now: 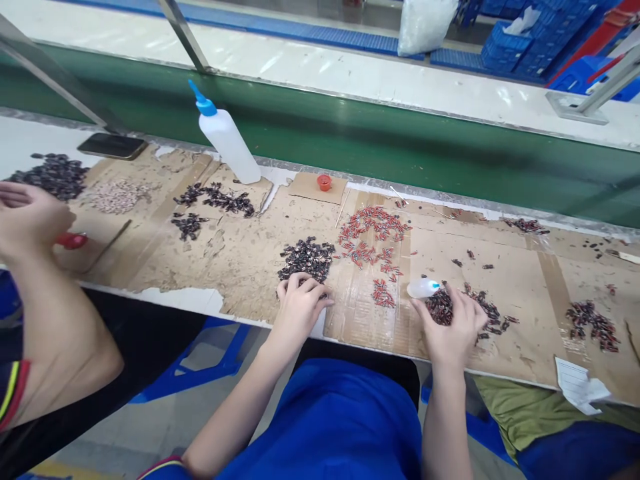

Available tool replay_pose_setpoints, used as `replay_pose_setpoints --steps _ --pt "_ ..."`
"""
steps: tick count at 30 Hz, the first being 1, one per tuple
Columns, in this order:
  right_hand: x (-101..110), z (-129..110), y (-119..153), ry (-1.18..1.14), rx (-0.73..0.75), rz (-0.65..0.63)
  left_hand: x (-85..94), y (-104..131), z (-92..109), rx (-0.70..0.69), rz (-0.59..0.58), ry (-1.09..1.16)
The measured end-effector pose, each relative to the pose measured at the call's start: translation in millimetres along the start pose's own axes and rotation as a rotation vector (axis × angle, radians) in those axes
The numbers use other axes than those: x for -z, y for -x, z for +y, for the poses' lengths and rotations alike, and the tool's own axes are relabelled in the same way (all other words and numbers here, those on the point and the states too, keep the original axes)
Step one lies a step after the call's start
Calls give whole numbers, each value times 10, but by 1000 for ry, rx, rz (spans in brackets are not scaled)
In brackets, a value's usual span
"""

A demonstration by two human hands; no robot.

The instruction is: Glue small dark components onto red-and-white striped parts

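My left hand (301, 303) rests at the near edge of a heap of small black parts (307, 257). Its fingers curl down and the thumb lies close to the index finger; whatever is between them is hidden. On the other side, my right hand (454, 325) has its thumb and index finger at a small white bottle with a blue tip (423, 288). The bottle lies sideways, tip pointing right. Below that hand is a pile of dark red-and-black parts (493, 313). Small red parts (373, 227) spread over the cardboard between my hands.
A tall white squeeze bottle (233, 147) stands at the back, beside a red cap (324, 182). At left, a co-worker's hand (33, 217) is near a red object (71, 241), a phone (113, 145) and pink parts (120, 197). Another part pile (593, 325) and paper (580, 385) lie right.
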State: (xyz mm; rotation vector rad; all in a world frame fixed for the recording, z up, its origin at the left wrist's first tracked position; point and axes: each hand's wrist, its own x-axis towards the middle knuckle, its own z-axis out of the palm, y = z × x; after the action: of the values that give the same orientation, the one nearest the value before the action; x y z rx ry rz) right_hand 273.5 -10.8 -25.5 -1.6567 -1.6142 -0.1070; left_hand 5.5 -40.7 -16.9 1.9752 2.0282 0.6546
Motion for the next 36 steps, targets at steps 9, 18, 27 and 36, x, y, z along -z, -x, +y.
replay_pose_setpoints --steps 9,18,27,36 --pt "-119 -179 54 -432 -186 -124 20 -3 55 -48 -73 72" --pt "-110 -264 262 -933 -581 -8 -353 0 385 -72 -189 412" --pt "-90 -388 287 -899 -628 -173 -330 103 296 -46 -129 346" --pt "-59 -492 291 -590 -377 -175 -328 115 296 -23 -106 346"
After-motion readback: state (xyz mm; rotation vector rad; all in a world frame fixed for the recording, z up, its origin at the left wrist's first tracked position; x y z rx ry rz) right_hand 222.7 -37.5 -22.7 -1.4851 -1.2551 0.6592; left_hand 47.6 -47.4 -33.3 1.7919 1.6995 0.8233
